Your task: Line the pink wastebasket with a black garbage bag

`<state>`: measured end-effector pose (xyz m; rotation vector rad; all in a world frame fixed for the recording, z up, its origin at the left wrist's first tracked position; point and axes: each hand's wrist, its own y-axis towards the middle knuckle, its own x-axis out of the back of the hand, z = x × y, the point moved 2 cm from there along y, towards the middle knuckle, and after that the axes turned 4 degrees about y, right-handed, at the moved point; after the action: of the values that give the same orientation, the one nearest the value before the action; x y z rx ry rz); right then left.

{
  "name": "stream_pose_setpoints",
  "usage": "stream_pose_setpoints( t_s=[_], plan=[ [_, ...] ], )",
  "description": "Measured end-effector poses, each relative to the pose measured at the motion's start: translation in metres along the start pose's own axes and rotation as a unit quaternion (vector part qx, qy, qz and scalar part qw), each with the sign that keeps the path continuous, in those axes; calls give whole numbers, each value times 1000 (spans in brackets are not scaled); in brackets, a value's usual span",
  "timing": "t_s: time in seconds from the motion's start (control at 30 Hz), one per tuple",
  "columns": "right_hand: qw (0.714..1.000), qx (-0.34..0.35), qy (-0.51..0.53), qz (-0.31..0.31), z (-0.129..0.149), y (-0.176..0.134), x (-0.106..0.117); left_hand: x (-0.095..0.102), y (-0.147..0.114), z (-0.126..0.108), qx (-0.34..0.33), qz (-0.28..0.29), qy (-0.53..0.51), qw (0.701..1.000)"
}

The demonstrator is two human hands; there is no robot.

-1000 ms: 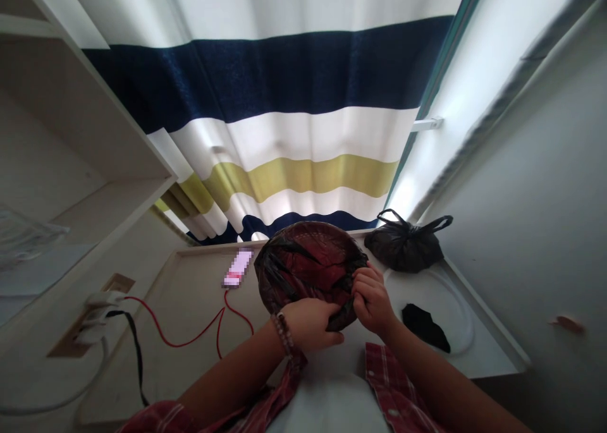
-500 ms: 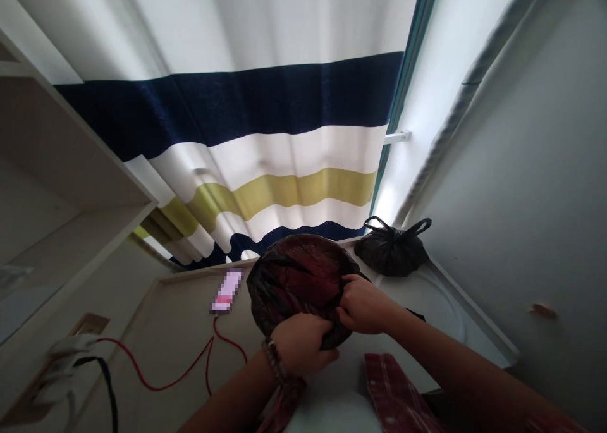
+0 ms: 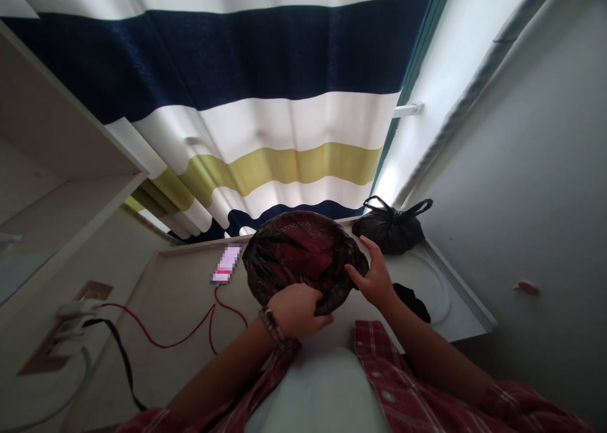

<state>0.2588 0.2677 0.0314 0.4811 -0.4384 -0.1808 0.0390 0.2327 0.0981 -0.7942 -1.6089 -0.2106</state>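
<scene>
A round, dark red container [image 3: 303, 246] sits before me with a thin black plastic bag [image 3: 263, 272] over its rim. Its exact kind is hard to tell through the film. My left hand [image 3: 294, 310], with a beaded bracelet [image 3: 271, 327] at the wrist, is closed on the bag at the near rim. At the right side, my right hand [image 3: 376, 277] has thumb and forefinger apart, and the fingertips are at the bag's edge. What its other fingers touch is hidden.
A tied black plastic bag [image 3: 391, 231] stands at the back right corner of the white tabletop [image 3: 183, 294]. A blurred phone-like device [image 3: 226, 262] has a red cable [image 3: 164, 346] running toward plugs [image 3: 71, 329] at left. Something black [image 3: 411, 301] lies by my right forearm. A striped curtain [image 3: 265, 54] hangs behind.
My right hand has loosened from its bent grip on the bag and its fingers have spread at the right rim. My left hand keeps its hold. The view has tilted downward.
</scene>
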Motion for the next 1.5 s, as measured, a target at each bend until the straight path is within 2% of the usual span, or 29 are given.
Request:
stream_pose_setpoints(
  t_s=[0.07, 0.13, 0.23, 0.37, 0.43, 0.6, 0.67, 0.73, 0.9, 0.97, 1.07, 1.17, 1.23, 1.33, 1.4, 1.43, 1.5],
  plan=[
    [989, -107, 94, 44, -14, -8, -2, -1, 2, 0, -5, -1, 3, 1000],
    [957, -188, 191, 110, -21, -15, -7, -1, 5, 0, -12, -6, 7, 1000],
    [930, -228, 249, 145, -19, -21, -10, -3, 8, 0, -24, -15, 6, 1000],
    [929, -210, 257, 163, -21, -29, -8, -6, 9, 0, -29, -26, -8, 999],
    [938, -183, 227, 189, -28, -34, -2, -6, 8, -1, -38, -39, -25, 998],
    [957, -58, 7, 283, -50, -46, 21, -2, 4, -5, -66, -102, -74, 990],
    [958, -12, -74, 275, -58, -45, 29, -1, 4, -5, -69, -132, -96, 984],
    [964, 13, -105, 245, -65, -40, 35, 1, 3, -6, -79, -158, -117, 977],
    [988, -4, -56, 146, -68, -16, 51, -1, 4, -2, -84, -187, -125, 971],
    [993, -20, -20, 114, -60, -8, 57, -5, 6, 0, -55, -178, -103, 977],
    [993, -53, 54, 90, -43, 0, 59, -9, 9, 4, -6, -125, -53, 991],
    [981, -95, 132, 110, -29, 1, 55, -2, 13, 2, 22, -79, -5, 997],
    [976, -96, 149, 124, -22, 1, 53, 10, 17, -2, 18, -84, 1, 996],
    [981, -69, 127, 132, -16, 1, 51, 33, 33, -10, -23, -138, -36, 989],
    [979, -76, 137, 129, -14, -1, 48, 42, 51, -14, -47, -175, -59, 982],
    [976, -96, 155, 120, -14, -3, 46, 43, 61, -15, -50, -178, -62, 981],
    [963, -165, 195, 88, -13, -10, 37, 40, 82, -15, -43, -145, -48, 987]
  ],
)
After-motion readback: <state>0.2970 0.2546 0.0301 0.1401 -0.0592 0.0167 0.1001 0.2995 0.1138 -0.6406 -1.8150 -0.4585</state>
